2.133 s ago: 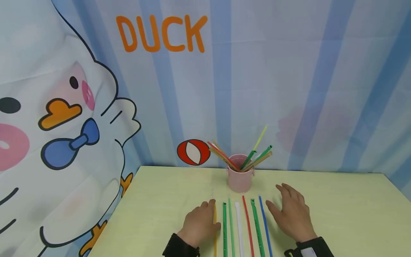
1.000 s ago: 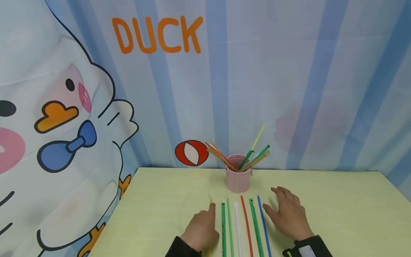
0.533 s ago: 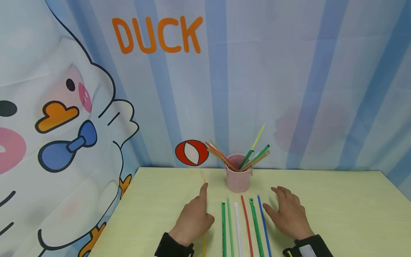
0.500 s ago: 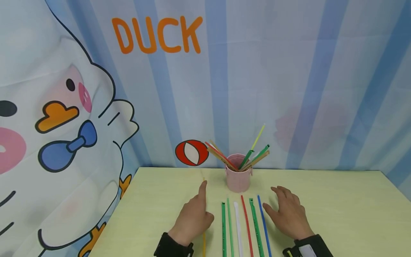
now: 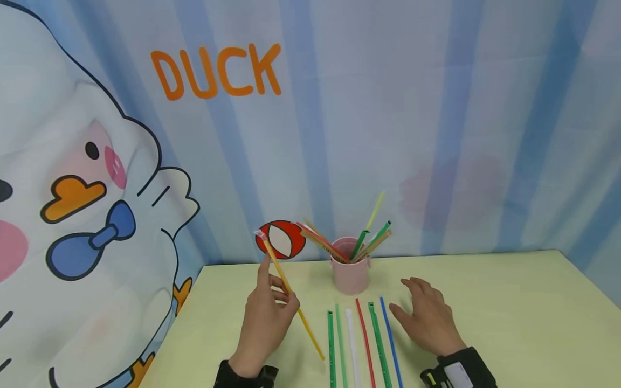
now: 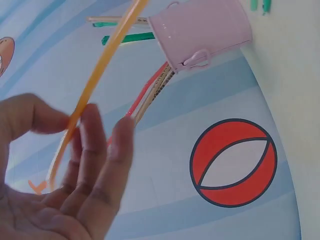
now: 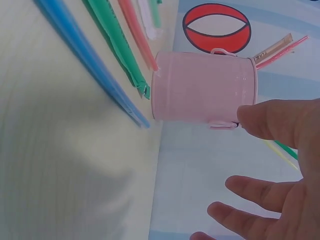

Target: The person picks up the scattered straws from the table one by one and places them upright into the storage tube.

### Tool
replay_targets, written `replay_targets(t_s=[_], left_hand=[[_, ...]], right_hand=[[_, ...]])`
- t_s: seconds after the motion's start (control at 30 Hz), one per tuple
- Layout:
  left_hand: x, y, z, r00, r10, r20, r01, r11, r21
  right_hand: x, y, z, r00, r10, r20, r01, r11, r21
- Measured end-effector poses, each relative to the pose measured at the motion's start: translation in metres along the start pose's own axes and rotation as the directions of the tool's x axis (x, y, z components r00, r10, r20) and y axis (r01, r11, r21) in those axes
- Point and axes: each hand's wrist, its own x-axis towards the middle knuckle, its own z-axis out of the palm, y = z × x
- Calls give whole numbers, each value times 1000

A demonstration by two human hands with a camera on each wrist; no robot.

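One yellow straw [image 6: 103,64] now off the table [image 5: 509,318], in the left hand [image 5: 266,318]: pinched between thumb and fingertips, slanting, its clear end up past the index fingertip, the other end down and right of the thumb. Which finger opposes the thumb is hard to tell; the left wrist view is blurred there.

Change: half a second ago the straw lay flat with the extended index finger over it; since then it has been lifted and tilted. Right hand [image 5: 429,320] much as it was: fingers spread, nothing held, thumb just beside the blue straw [image 5: 391,345].

Meaning (judgement): pick-up of this single piece looks complete. The dark green straw [image 5: 332,350], light green straw [image 5: 341,345], white straw [image 5: 353,347], red straw [image 5: 366,345] and green wrapped straw [image 5: 380,345] lie side by side with the blue one between the two hands, touched by neither.

Pink pail [image 5: 350,279], already holding straws and sticks, stands right of the left fingertips, well apart from them. The yellow straw is not in it.
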Motion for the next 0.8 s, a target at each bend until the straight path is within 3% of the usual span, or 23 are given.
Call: replay_targets(t_s=[0.13, 0.3, 0.57, 0.8], left_hand=[[4, 1, -4, 992, 30, -121, -41, 995, -92], [14, 5, -4, 977, 48, -208, -88, 977, -192], [33, 10, -3, 967, 30, -254, -113, 942, -316], [45, 17, 2, 957, 36, -287, -146, 918, -370]], right_hand=[[1, -1, 0, 1000, -4, -2, 4, 1000, 6], [1, 0, -1, 1000, -8, -9, 8, 1000, 5], [0, 1, -4, 1000, -7, -13, 8, 1000, 28], [0, 0, -6, 999, -19, -26, 20, 999, 36]])
